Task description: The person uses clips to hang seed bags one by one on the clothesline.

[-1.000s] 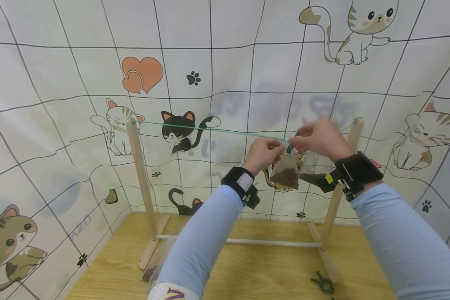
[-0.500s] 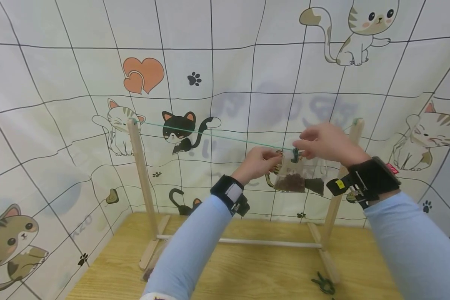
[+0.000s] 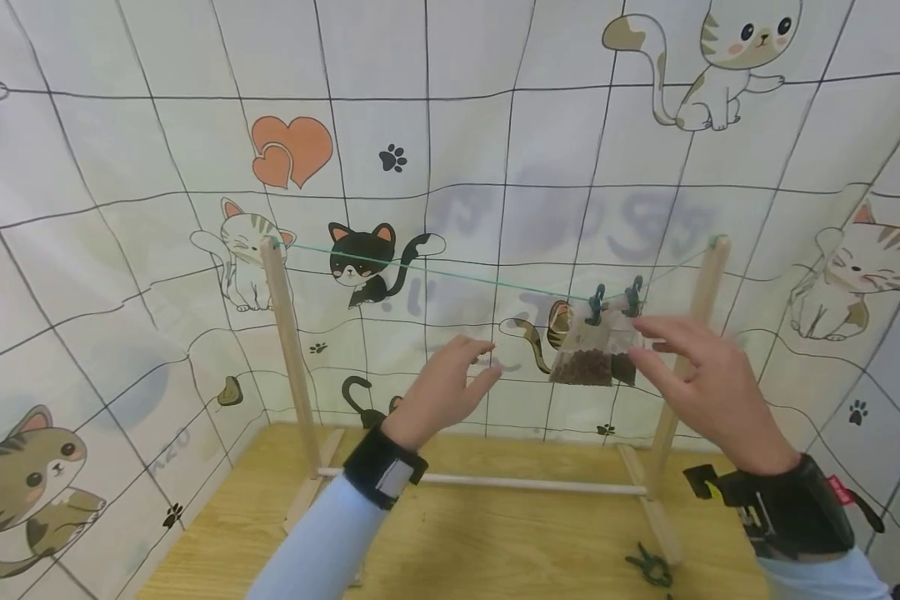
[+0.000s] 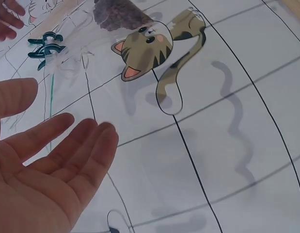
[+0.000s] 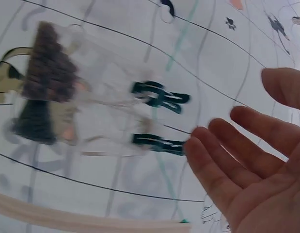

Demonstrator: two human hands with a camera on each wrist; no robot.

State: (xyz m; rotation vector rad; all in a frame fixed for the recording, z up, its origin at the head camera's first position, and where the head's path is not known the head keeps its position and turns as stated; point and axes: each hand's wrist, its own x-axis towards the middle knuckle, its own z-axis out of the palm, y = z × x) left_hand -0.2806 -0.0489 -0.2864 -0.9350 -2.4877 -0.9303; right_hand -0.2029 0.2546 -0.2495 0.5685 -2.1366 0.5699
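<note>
Left hand (image 3: pixel 442 387) and right hand (image 3: pixel 708 383) are held well apart, fingers relaxed and slightly bent, thumbs parted from them. From a sagging green cord (image 3: pixel 450 273), two thin, clear plastic bags are hung side by side: a brown-filled bag (image 3: pixel 581 362), weighted with rough granules, and a dark-filled bag (image 3: pixel 624 367). Each is pinched near its top by glossy green clips (image 3: pixel 596 307). Whether the dark-filled bag, just beside the right hand, is touched cannot be told. The cord is strung between squared, pale wooden posts (image 3: pixel 288 350), joined low by a smooth white rod (image 3: pixel 525 482). Another clip (image 3: pixel 651 567) is laid on the wood-grained table (image 3: pixel 480 542).
</note>
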